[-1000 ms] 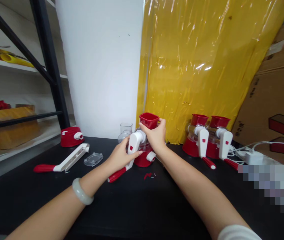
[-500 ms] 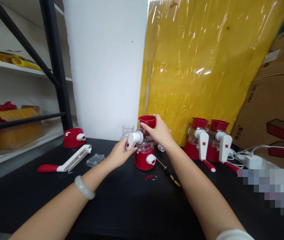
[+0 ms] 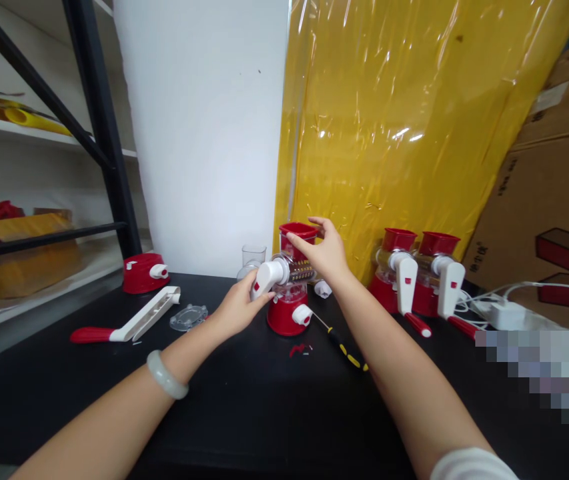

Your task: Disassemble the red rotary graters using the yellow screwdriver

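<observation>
In the head view, grips the white crank arm (image 3: 264,279) with the fingers of the left hand (image 3: 235,308) and spreads those of the right hand (image 3: 330,257) wide around the red hopper (image 3: 298,248), contact hard to tell. Has the rotary grater (image 3: 287,317) upright near the middle of the back edge of the tabletop (image 3: 264,410), a screwdriver (image 3: 335,337) just beside it, two similar graters (image 3: 385,295) toward the back right corner.
</observation>
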`<state>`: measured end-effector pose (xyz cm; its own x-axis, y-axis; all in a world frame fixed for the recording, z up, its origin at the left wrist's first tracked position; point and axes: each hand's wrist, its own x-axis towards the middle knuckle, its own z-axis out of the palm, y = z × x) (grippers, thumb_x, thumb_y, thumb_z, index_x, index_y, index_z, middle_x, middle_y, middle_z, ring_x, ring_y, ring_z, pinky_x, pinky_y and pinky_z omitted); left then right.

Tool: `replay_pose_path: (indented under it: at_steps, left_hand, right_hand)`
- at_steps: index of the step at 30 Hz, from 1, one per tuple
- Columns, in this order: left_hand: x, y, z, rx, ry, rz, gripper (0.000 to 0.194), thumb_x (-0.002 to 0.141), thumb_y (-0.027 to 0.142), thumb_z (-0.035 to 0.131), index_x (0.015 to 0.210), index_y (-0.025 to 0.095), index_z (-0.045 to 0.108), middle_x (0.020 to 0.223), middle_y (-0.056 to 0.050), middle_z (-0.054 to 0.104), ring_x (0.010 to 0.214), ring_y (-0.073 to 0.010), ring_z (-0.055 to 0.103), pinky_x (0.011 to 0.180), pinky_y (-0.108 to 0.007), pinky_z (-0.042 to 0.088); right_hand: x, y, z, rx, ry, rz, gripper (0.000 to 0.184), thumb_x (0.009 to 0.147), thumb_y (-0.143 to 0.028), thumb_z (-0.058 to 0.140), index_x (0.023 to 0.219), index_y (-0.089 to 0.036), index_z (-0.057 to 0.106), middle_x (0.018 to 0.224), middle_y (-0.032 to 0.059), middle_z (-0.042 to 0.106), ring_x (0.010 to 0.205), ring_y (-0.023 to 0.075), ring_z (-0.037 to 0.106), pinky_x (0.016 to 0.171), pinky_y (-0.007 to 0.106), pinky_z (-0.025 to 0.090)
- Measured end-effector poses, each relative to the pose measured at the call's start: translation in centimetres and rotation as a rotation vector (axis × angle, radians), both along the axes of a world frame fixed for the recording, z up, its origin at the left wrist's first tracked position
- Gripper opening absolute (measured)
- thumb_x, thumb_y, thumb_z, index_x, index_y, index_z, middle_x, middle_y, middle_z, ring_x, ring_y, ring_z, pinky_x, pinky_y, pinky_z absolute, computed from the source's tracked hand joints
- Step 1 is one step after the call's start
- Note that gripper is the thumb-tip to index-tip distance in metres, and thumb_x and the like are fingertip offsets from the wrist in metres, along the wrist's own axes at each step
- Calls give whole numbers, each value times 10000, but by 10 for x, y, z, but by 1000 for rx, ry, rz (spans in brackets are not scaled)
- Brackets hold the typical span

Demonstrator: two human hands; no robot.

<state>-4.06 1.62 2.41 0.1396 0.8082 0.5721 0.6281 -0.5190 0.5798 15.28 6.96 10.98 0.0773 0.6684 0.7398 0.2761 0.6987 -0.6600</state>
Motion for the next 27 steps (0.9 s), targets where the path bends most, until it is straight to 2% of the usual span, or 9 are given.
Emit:
replay_pose_path:
  at_steps: [3,7,12,17,19,21,24,27]
  left_hand:
    - [1,-1,0,14,-2,-13,492,855,390,583,1283,171,482,1152,-99,647,1019,-253,607,891,-390,464]
    - [3,-2,0,24,-2,-30,495,855,393,587,1288,178,478,1177,-102,639,1042,-256,604,911,-397,459]
    - [3,-2,-1,38,-15,-25,502,851,389,596,1290,175,481,1175,-103,640,1036,-253,606,903,-394,465]
    - [4,-3,-2,41,-21,-12,492,849,391,593,1278,170,497,1125,-104,654,982,-255,617,865,-396,477]
    - [3,-1,-3,40,-50,-16,490,844,391,600,1271,170,507,1122,-103,656,988,-256,617,874,-398,475]
    - [1,2,-6,46,-103,-29,489,836,386,610,1268,177,516,1137,-102,655,1012,-255,615,894,-399,470]
    - [-3,10,-9,78,-207,-38,489,818,371,628,1258,184,524,1170,-98,646,1050,-250,609,935,-403,454]
    - [-10,15,-4,81,-323,-65,498,793,364,650,1235,172,525,1186,-104,638,1074,-245,601,959,-402,443]
  right_hand:
    - [1,-1,3,41,67,39,592,643,-500,758,1108,-168,602,1130,135,666,1017,247,632,907,429,490]
    - [5,-2,7,31,140,90,610,618,-496,779,1107,-172,610,1098,122,679,989,233,641,901,434,505]
    - [7,-2,12,33,282,154,548,609,-480,791,1022,-148,647,1002,111,702,913,209,657,858,406,530]
    - [19,8,15,111,449,224,490,640,-532,753,934,-161,628,921,54,683,841,162,638,790,345,531]
    - [29,13,16,138,457,170,463,651,-575,726,825,-167,593,803,7,635,757,136,601,726,312,516]
    - [41,19,15,185,417,44,460,671,-605,697,726,-175,541,696,-31,553,677,115,540,673,277,480]
    - [59,26,14,236,260,-185,483,734,-632,624,617,-184,485,611,-43,458,611,107,449,617,251,406]
    - [69,33,9,175,18,-345,471,736,-613,637,590,-182,514,577,-36,468,575,114,421,581,254,344]
